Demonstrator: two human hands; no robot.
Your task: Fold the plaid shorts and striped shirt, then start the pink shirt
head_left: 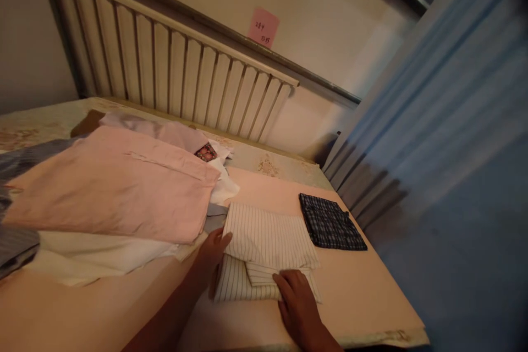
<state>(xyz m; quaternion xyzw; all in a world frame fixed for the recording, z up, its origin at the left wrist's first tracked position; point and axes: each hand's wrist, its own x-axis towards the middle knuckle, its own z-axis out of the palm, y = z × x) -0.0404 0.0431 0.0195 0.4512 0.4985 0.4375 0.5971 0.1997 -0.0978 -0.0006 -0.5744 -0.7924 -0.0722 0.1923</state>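
In front of me lies a partly folded garment, white with thin dark stripes. A narrower folded flap of it runs across its near side. My left hand grips the garment's left edge, thumb on top; the other fingers are mostly hidden. At the near side, my right hand has its fingers curled over the folded flap, closed on the cloth. Apart to the right is a dark plaid cloth, folded into a flat rectangle.
A pink cloth tops a loose pile of fabrics at the left, with white cloth underneath. The pink-covered table has a flowered cover beneath. Behind it is a slatted radiator; a blue curtain hangs at the right.
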